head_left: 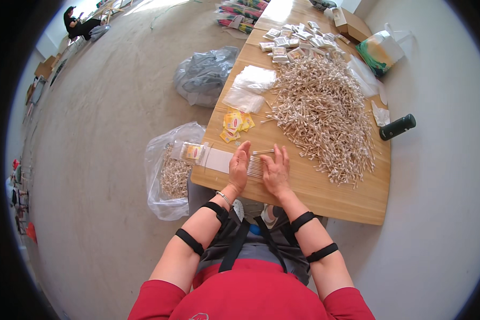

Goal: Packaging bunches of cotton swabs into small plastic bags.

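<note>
A short row of cotton swabs [255,167] lies side by side near the table's front edge, between my two hands. My left hand [239,166] stands on its edge at the left of the row, fingers stretched and held together. On the row's right side, my right hand [276,170] touches the swabs with its fingers slightly bent and apart. A loose swab [263,152] lies just beyond the row. Left of my left hand is a flat white strip [218,160], with a clear pack of swabs [192,152] at its far left end.
A large heap of swabs [325,112] covers the table's right side, with filled packs [298,40] behind it. Clear bags [250,80] and yellow cards [234,124] lie at left. A dark bottle [397,127] lies by the wall. A swab-filled bag [174,178] stands left.
</note>
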Tool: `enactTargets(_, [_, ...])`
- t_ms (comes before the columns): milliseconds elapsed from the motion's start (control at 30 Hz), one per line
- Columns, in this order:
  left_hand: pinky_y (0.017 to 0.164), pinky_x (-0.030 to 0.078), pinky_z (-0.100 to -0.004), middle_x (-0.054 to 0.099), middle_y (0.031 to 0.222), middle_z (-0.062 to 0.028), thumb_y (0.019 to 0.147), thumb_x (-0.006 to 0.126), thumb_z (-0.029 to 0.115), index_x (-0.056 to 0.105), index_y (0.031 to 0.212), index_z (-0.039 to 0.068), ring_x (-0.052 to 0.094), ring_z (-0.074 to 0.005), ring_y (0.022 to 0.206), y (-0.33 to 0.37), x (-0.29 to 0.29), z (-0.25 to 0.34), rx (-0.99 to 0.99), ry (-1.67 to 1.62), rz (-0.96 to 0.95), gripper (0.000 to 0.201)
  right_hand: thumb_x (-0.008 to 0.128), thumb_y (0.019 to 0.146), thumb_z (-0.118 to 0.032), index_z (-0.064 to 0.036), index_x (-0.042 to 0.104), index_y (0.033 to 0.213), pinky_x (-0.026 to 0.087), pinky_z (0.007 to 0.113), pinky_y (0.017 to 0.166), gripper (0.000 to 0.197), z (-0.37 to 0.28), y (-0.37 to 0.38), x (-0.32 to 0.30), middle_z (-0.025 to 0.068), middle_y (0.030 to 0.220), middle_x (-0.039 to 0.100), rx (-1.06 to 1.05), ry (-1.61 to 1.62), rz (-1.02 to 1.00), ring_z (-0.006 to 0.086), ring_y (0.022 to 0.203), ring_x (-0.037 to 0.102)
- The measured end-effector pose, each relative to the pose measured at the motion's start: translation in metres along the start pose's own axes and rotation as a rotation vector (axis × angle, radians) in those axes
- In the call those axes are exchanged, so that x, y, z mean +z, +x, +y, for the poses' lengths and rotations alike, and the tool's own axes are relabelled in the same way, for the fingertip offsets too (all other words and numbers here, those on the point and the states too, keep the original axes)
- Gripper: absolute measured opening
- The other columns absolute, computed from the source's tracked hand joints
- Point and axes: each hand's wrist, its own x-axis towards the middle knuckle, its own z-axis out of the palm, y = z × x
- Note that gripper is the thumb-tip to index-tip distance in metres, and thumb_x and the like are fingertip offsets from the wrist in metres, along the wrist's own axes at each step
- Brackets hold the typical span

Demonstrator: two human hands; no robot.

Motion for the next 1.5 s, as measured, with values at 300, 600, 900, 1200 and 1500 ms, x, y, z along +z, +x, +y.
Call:
enactTargets(300, [0.112,0.026,-0.0319,0.039,0.142,-0.0129,0.101,0.038,0.032,0.036,0.137,-0.002,0.034,-0.0207,0.134,0.001,0.0,-0.002,-0.011,-0.016,0.006,0.05,0.054,0.087,-0.015,-0.0108,0.064,0.11,0.022,0.046,0.111,0.025,0.014,0.018,-0.002,0.016,0.14,0.037,0.104,-0.045,0.074,0.0372,0.134,0.025])
enactTargets(600, [0.112,0.025,-0.0318,0.04,0.142,-0.0129,0.101,0.038,0.035,0.036,0.138,-0.002,0.033,-0.0204,0.135,0.002,-0.001,0.002,-0.032,-0.02,-0.026,0.052,0.05,0.086,-0.009,-0.0058,0.056,0.12,0.023,0.045,0.111,0.035,0.0,-0.011,0.0,0.0188,0.137,0.04,0.058,0.097,0.038,0.0371,0.133,0.029])
enactTargets(900, [0.113,0.022,-0.0334,0.038,0.143,-0.0136,0.1,0.037,0.04,0.034,0.139,-0.002,0.031,-0.0213,0.136,0.001,-0.002,0.001,-0.028,-0.017,-0.056,0.057,0.042,0.082,-0.002,0.0044,0.028,0.141,0.013,0.039,0.115,0.061,-0.017,-0.012,0.006,0.0218,0.149,0.026,0.247,0.732,0.13,0.0347,0.141,0.017])
enactTargets(1200, [0.113,0.022,-0.0344,0.037,0.144,-0.0141,0.1,0.036,0.043,0.032,0.139,-0.003,0.031,-0.0219,0.136,0.001,-0.005,0.004,-0.033,0.032,-0.078,0.061,0.039,0.076,-0.001,0.0052,0.024,0.142,0.01,0.039,0.116,0.069,-0.01,-0.011,0.002,0.0224,0.15,0.021,0.18,0.673,0.068,0.0349,0.143,0.01])
enactTargets(1500, [0.114,0.02,-0.0355,0.035,0.144,-0.0153,0.099,0.034,0.044,0.031,0.14,-0.003,0.029,-0.0228,0.137,0.001,-0.001,0.006,-0.046,0.003,-0.053,0.062,0.051,0.087,-0.032,0.0072,0.015,0.144,0.009,0.045,0.115,0.077,0.001,-0.033,-0.012,0.0257,0.151,0.014,-0.019,0.004,-0.216,0.0383,0.142,0.008])
